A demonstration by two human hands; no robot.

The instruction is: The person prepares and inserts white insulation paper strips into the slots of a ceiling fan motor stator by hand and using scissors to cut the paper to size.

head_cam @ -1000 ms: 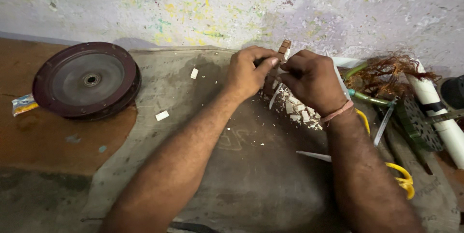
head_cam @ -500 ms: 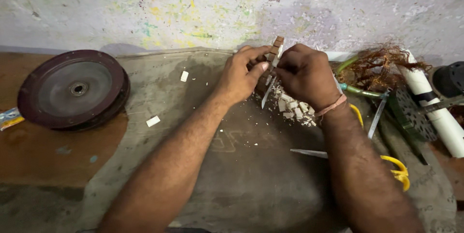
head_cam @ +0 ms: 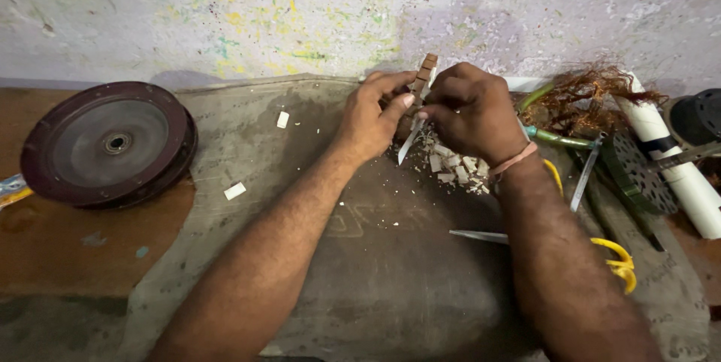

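While the left hand (head_cam: 373, 118) pinches a brown ridged strip (head_cam: 425, 76) upright over pale chips (head_cam: 454, 167), right hand (head_cam: 469, 110) fingers clamp a thin blade (head_cam: 409, 144); slipping could nick a thumb, far on the grey-matted counter (head_cam: 360, 272).

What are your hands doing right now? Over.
Both hands, left hand and right hand, gripping brown notched strip. Thin blade pointing down. White chips piled beneath. Nothing blocking.

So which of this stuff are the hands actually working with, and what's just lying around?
In hand:
left hand
right hand
brown notched strip
thin blade
pale cut chips

Lying about:
dark round wheel
tangled copper wire
white pipe
yellow-handled tool
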